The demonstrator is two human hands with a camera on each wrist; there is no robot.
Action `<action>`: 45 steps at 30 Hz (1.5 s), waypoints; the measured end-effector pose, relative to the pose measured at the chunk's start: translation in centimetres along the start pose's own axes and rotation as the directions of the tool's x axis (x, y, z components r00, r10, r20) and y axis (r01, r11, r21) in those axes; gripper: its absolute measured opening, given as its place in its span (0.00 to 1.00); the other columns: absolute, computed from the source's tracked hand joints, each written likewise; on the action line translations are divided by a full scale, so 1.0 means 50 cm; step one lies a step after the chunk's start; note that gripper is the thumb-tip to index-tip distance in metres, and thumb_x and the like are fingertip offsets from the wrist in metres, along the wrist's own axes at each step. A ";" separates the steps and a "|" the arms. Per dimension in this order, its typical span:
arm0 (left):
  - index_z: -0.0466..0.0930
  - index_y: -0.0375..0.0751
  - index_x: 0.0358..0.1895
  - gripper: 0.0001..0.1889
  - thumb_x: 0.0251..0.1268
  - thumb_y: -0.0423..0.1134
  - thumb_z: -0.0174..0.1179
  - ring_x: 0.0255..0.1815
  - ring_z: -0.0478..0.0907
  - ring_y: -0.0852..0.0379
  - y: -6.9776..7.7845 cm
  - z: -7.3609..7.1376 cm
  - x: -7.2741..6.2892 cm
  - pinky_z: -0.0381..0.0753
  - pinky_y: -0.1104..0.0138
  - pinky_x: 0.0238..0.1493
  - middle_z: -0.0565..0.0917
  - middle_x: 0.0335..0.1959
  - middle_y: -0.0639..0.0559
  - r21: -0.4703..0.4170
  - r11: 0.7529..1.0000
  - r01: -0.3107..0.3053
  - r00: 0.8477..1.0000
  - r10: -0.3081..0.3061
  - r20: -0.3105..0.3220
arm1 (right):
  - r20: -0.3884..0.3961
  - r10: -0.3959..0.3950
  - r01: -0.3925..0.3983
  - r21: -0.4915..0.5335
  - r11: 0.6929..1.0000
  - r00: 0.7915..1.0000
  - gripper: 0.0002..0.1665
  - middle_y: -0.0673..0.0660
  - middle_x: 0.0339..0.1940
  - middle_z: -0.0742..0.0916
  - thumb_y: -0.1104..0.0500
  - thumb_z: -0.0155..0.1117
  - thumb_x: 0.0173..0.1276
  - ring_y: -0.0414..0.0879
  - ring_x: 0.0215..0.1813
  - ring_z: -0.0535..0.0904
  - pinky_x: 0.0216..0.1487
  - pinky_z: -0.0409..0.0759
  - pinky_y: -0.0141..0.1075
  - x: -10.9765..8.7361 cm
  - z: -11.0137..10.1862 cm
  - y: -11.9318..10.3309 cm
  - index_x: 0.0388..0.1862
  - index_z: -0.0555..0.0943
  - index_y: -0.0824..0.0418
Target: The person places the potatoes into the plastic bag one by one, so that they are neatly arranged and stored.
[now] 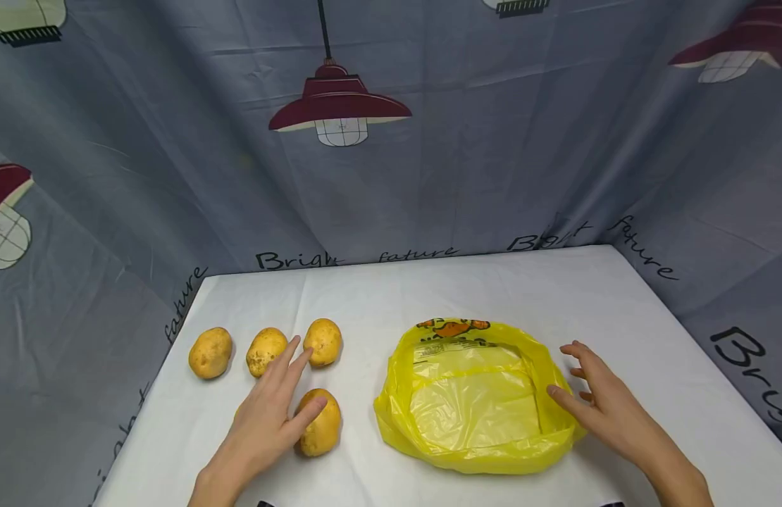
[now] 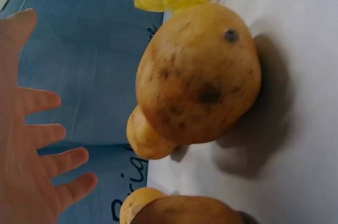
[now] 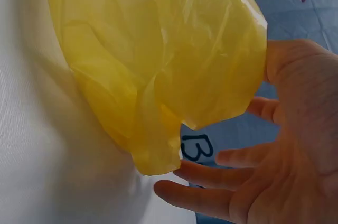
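Observation:
A yellow plastic bag (image 1: 473, 401) sits on the white table with its mouth spread wide upward. My right hand (image 1: 609, 405) is at the bag's right side, thumb tip at the rim and the other fingers spread outside it. In the right wrist view, the bag's wall (image 3: 158, 65) covers part of that thumb. My left hand (image 1: 264, 415) hovers with spread fingers over the potatoes, holding nothing. The nearest potato (image 1: 320, 422) lies beside its thumb; in the left wrist view this potato (image 2: 199, 73) shows dark spots. Another potato is mostly hidden under the hand.
Toward the back left lie a potato (image 1: 210, 353) near the table's edge, a second potato (image 1: 265, 351) and a third potato (image 1: 323, 342). A grey curtain (image 1: 429, 176) printed with lamps and lettering surrounds the white table (image 1: 391, 289) at the back and sides.

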State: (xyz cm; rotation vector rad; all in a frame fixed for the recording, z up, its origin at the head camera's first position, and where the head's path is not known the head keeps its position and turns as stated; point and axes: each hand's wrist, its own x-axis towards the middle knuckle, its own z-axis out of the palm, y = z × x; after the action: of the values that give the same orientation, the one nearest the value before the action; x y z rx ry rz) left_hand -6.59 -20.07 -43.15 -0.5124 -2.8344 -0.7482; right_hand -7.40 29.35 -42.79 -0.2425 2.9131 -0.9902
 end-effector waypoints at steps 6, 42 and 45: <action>0.62 0.46 0.77 0.35 0.73 0.56 0.59 0.78 0.54 0.42 -0.023 -0.027 0.006 0.64 0.35 0.64 0.52 0.81 0.51 -0.079 0.995 0.056 0.998 -0.057 0.001 | 0.071 -0.004 0.004 0.001 1.000 0.998 0.40 0.78 0.74 0.60 0.45 0.68 0.70 0.70 0.55 0.79 0.43 0.84 0.55 0.012 0.005 0.007 0.72 0.64 0.62; 0.47 0.23 0.75 0.41 0.82 0.60 0.33 0.65 0.57 0.19 -0.365 -0.165 0.041 0.59 0.29 0.59 0.51 0.70 0.15 -0.039 0.885 0.465 0.874 -0.451 0.182 | 0.324 0.038 -0.035 -0.017 0.999 0.945 0.20 0.54 0.37 0.76 0.63 0.74 0.51 0.49 0.39 0.71 0.38 0.72 0.38 0.063 0.023 0.041 0.43 0.76 0.57; 0.46 0.23 0.76 0.42 0.81 0.62 0.32 0.65 0.57 0.19 -0.375 -0.161 0.048 0.59 0.29 0.59 0.54 0.68 0.15 -0.037 0.873 0.486 0.857 -0.468 0.217 | 0.323 0.030 -0.025 -0.020 0.999 0.946 0.20 0.54 0.37 0.75 0.63 0.74 0.51 0.49 0.39 0.71 0.37 0.72 0.37 0.062 0.023 0.039 0.42 0.76 0.57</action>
State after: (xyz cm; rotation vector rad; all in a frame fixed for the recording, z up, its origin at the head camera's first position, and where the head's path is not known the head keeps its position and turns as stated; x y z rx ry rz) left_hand -15.12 -38.77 -44.01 0.1369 -3.1703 -0.9550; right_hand -10.61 29.68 -44.89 -0.3299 2.6187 -0.8323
